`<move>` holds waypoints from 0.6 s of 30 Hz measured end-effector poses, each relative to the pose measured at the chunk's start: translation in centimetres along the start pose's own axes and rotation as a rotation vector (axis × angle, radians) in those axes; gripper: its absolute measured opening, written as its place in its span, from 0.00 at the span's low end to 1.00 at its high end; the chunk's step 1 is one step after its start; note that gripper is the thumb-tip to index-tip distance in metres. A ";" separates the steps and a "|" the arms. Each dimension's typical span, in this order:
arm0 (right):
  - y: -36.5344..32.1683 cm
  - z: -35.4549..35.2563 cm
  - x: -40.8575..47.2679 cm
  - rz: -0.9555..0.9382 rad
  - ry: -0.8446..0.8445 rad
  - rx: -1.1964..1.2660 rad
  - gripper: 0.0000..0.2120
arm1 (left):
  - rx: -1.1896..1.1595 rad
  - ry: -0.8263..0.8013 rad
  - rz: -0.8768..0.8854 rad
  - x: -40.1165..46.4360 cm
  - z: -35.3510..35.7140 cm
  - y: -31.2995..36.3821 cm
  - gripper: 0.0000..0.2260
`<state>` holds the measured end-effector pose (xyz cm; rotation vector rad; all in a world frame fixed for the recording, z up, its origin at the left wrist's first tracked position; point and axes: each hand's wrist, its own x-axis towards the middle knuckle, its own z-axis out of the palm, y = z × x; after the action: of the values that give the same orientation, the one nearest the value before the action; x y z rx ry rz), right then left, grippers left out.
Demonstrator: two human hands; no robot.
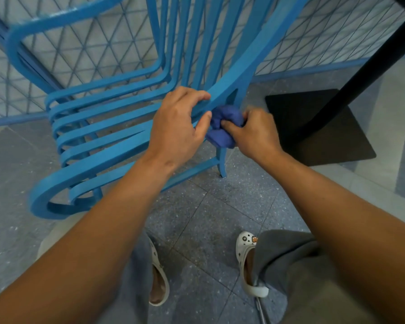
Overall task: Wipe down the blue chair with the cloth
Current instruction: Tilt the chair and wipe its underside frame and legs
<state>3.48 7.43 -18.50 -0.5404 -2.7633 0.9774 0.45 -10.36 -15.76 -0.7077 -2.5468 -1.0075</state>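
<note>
— Head view first: what are the hands doing?

— Just right of the frame's centre, the right hand has its fingers curled round a bunched dark-blue cloth, pressing it against the chair where the outer side rail meets the rear leg. Immediately to its left, the left hand grips that same rail, fingers hooked over the top and thumb below, touching the cloth's edge.

— And the chair itself?

— The blue chair fills the centre and left of the frame, its curved slats running from the lower left up to the top centre. It stands on a grey tiled floor against a lattice fence.

— How will these things handle?

— The cloth looks soft and limp; wadded in a fist it should mould round a slat or leg. The chair looks rigid, and I'd guess light enough to shift under a firm rub, so bracing it by the rail, as the left hand does, seems sensible. The painted slats look smooth, so the cloth should slide along them lengthwise.

— Anything else nearby?

— A black table base and its black post sit at the right. At the bottom, grey trousers and white clogs.
</note>
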 end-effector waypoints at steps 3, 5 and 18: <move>-0.2 -0.1 0.0 0.014 -0.041 -0.023 0.17 | -0.012 0.022 -0.010 0.1 0.7 -0.2 0.13; -0.9 -1.0 0.5 -0.021 0.057 0.029 0.16 | -0.019 0.037 -0.023 0.2 0.7 -0.5 0.12; -2.0 -2.3 1.3 -0.085 0.141 0.145 0.15 | -0.038 0.057 -0.047 0.3 0.9 -0.7 0.11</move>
<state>2.30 7.81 -15.43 -0.4466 -2.5457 1.0668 -0.27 -10.03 -16.65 -0.6233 -2.5123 -1.0775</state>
